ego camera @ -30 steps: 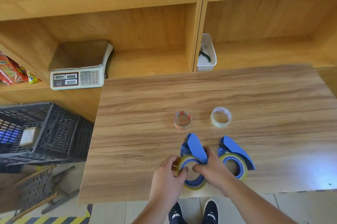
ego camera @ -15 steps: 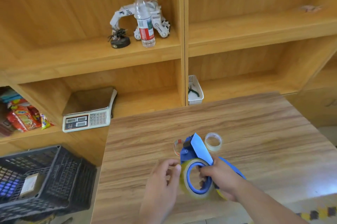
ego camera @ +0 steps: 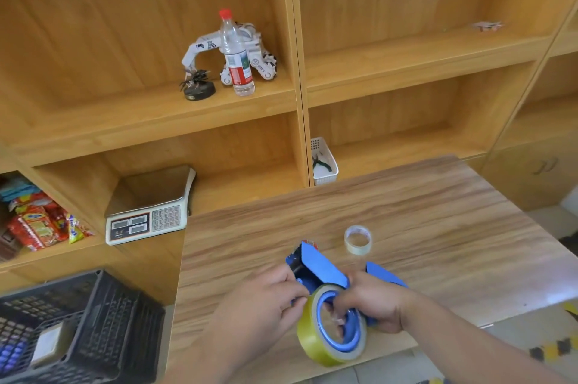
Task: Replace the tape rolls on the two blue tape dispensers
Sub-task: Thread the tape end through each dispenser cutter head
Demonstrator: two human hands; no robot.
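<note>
On table (ego camera: pixel 438 211) near front edge: first blue dispenser (ego camera: pixel 316 268) lifted, left hand (ego camera: pixel 266 305) gripping its body, right hand (ego camera: pixel 372 308) gripping yellow roll (ego camera: pixel 331 327), fingers through core. Roll still on hub. Second dispenser (ego camera: pixel 384 274) untouched behind. Fresh clear roll (ego camera: pixel 358 239) waiting; both swaps remain.

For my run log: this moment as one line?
left hand: holds blue tape dispenser | right hand: fingers inside yellowish tape roll | stage: removing roll
</note>
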